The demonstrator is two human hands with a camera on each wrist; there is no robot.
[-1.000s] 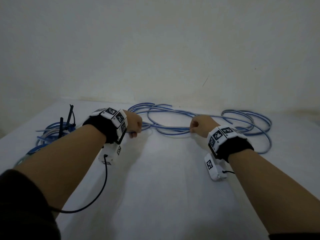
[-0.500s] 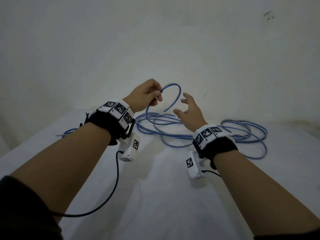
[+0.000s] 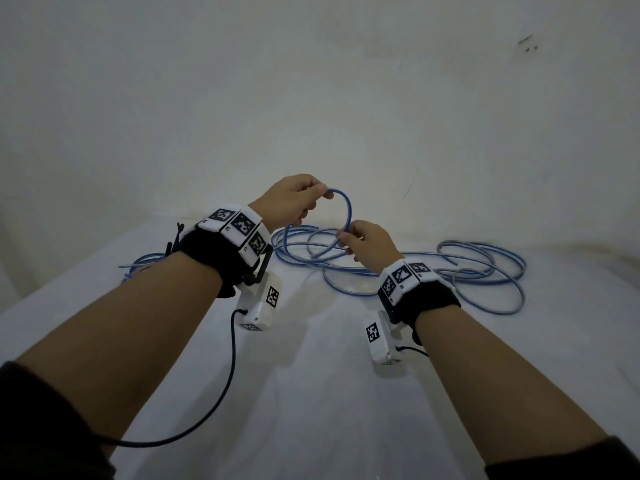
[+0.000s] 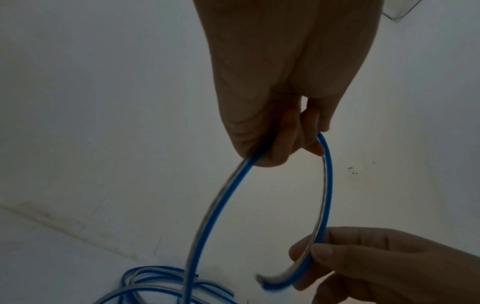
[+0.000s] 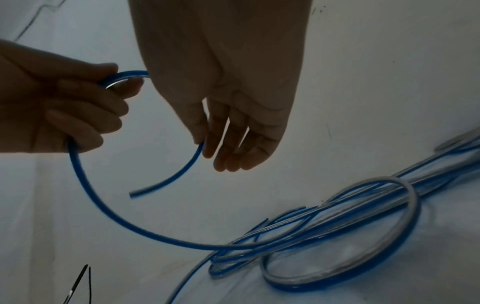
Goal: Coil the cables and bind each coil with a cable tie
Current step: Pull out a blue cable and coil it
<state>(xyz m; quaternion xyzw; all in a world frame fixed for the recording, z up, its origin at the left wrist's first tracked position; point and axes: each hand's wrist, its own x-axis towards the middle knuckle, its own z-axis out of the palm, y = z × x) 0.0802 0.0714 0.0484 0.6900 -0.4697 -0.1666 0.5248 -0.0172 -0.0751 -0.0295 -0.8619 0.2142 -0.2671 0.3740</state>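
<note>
Starting coil no. 1 only: left hand (image 3: pixel 294 199) gripping blue cable (image 3: pixel 346 209), right hand (image 3: pixel 367 242) pinching its free end, rest loose on surface (image 3: pixel 311 393), no tie on yet.

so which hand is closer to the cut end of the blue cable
Right. The right hand pinches the blue cable just short of its cut end; the left hand grips it farther back along the loop.

Lighting dim, cool, flat; source unclear, possibly overhead. Soft shadows under both forearms on white table (image 3: pixel 311 410). Wide-angle bending at edges. Wrist views murky, hands silhouetted; cable (image 4: pixel 272 280) end motion-blurred.
</note>
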